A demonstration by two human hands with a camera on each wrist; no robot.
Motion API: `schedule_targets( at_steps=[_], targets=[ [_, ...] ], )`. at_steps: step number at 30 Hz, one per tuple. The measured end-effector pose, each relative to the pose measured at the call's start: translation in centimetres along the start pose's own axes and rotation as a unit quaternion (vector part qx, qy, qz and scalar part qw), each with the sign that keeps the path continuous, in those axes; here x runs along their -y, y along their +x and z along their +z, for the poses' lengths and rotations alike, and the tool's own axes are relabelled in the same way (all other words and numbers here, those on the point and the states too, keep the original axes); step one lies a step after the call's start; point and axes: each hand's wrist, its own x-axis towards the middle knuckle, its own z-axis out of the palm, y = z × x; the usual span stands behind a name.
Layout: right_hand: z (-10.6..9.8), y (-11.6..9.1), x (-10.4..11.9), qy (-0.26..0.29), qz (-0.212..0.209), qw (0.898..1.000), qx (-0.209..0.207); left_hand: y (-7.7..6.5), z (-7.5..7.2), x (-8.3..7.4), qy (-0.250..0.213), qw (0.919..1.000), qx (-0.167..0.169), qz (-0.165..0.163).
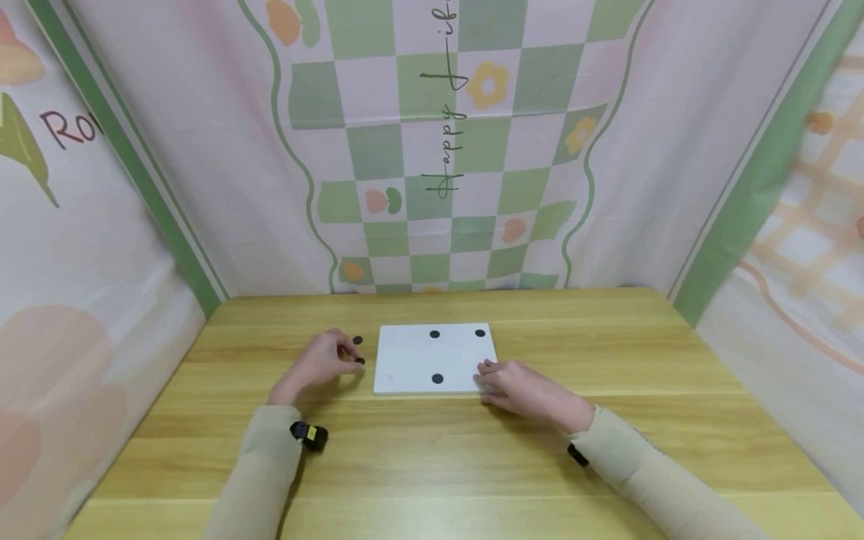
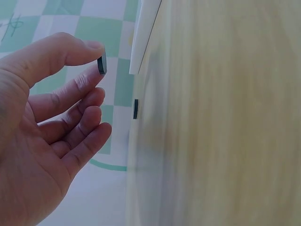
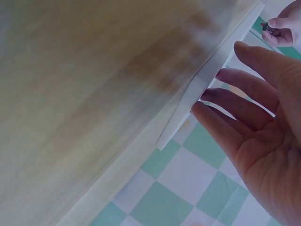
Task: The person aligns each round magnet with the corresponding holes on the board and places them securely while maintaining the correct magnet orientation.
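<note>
A flat white rectangular board (image 1: 408, 356) lies on the wooden table. Three black discs sit on it: one at the far middle (image 1: 435, 334), one in the far right corner (image 1: 480, 333) and one at the near middle (image 1: 437, 379). A faint round mark shows in its near left corner. Left of the board, my left hand (image 1: 325, 356) pinches a small black disc (image 2: 102, 65) between thumb and index finger, above the table. Another black disc (image 1: 358, 340) lies on the table just beyond that hand. My right hand (image 1: 516, 386) rests its fingertips on the board's near right corner, fingers loosely bent.
The wooden table (image 1: 432, 457) extends to both sides and toward me. A checked curtain (image 1: 432, 150) hangs behind its far edge, with more printed cloth at left and right. A black wrist device (image 1: 309, 435) is strapped over the left sleeve.
</note>
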Motion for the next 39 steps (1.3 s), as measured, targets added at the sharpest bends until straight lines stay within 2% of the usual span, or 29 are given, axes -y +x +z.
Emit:
schedule_targets(
  at_steps=[28,39],
  targets=[
    [-0.1,0.0,0.1,0.0,-0.009,1.0,-0.001,0.7,1.6,-1.4,-0.004,0.9991,0.027,0.032],
    [0.0,0.0,0.0,-0.004,-0.018,1.0,-0.007,0.9,2.0,-2.1,-0.015,0.9986,0.041,0.031]
  ],
)
